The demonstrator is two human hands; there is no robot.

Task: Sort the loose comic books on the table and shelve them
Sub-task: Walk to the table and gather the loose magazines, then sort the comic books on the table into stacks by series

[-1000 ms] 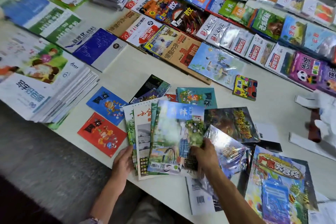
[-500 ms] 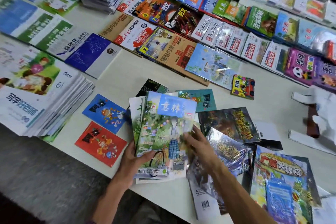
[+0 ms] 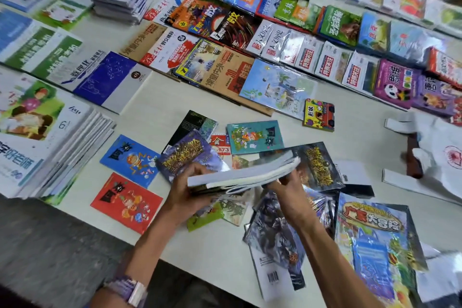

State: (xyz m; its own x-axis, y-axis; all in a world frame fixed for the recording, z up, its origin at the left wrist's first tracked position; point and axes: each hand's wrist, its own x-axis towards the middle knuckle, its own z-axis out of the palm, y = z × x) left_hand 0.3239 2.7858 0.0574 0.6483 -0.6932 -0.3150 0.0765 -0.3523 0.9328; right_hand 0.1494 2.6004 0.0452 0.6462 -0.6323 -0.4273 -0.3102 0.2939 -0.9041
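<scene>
Comic books gathered into a thin stack (image 3: 243, 176) are held edge-on above the white table (image 3: 160, 97), their white page edges facing the camera, so no cover of theirs can be read. The left hand (image 3: 186, 194) grasps the stack's near-left corner, fingers curled under it and thumb on top; the right hand (image 3: 291, 195) grips the right end from below, its fingers partly hidden behind the pages. A purple band (image 3: 127, 287) circles the left wrist.

Under and around the stack, loose comics lie scattered on the table: a blue one (image 3: 128, 159) and a red one (image 3: 126, 202) with the same cartoon figure and bold black characters, a teal one (image 3: 255, 136) further back, a purple-and-gold one (image 3: 187, 152) just beyond the left hand, and a dark glossy one (image 3: 318, 166) behind the right hand. A white slip printed "173" (image 3: 221, 146) shows between them. Near the right forearm lies a large colourful book (image 3: 375, 240) titled "广东大冒险", and a shrink-wrapped grey comic (image 3: 275, 237) with a barcode.

Rows of displayed books fill the far side; repeated covers read "意林" (image 3: 290, 9), and "课堂内外" (image 3: 226, 72) appears on a brown cover. A small book (image 3: 318, 115) reads "形状".
</scene>
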